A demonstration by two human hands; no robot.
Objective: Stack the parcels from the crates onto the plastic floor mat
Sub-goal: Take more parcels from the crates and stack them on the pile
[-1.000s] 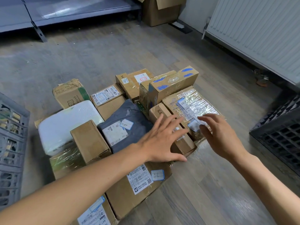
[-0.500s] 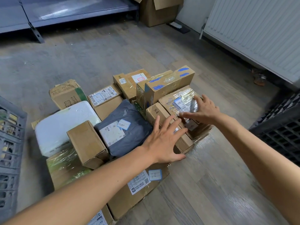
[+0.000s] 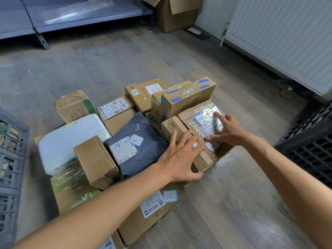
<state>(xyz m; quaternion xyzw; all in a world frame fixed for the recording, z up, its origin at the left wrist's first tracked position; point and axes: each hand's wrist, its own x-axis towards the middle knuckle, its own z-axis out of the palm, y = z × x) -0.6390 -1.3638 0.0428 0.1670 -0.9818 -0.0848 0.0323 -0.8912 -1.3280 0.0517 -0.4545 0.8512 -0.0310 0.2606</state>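
The X4 box [image 3: 172, 125], so handwritten, sits just left of the taped box [image 3: 201, 116], whose label is blurred. The parcels [image 3: 93, 159] crowd a wood-look floor [image 3: 224, 212], perhaps on a clear mat [image 3: 231, 159]. A radiator [image 3: 280, 42] stands behind the taped box. The right hand [image 3: 229, 130] lies flat on the taped box, fingers spread. The left hand [image 3: 179, 159] splays over the X4 box.

Single wide-angle view, worn on head. Looks forward and steeply down onto floor [image 3: 107, 65]. Sits close, at arm's reach from parcels [image 3: 136, 146] at centre, with left hand [image 3: 179, 159] and right hand [image 3: 229, 130] right of centre and forearms across bottom of frame. Takes in grey crate [image 3: 10, 159] at left edge, black crate [image 3: 309, 146] at right edge, shelf [image 3: 80, 17] in upper left, radiator [image 3: 280, 42] in upper right.
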